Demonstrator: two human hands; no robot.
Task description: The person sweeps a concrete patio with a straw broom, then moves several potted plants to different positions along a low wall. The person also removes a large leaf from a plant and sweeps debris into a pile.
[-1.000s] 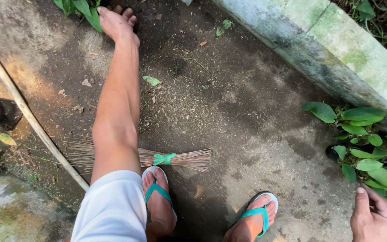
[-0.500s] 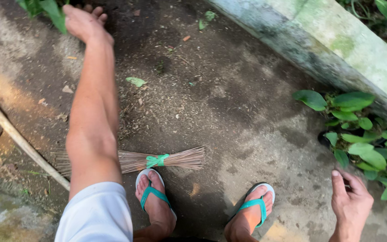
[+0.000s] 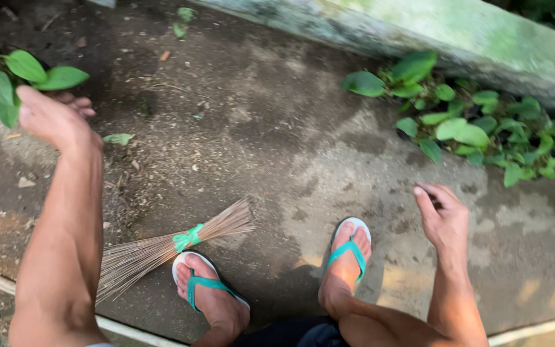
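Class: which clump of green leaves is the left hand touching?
The small clump at the picture's left edge, against the left hand; the bigger patch grows beside the mossy kerb.

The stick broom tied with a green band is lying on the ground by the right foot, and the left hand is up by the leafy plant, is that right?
Not quite. In the head view the stick broom with its green band lies by the left foot, not the right. The left hand is indeed by the leafy plant.
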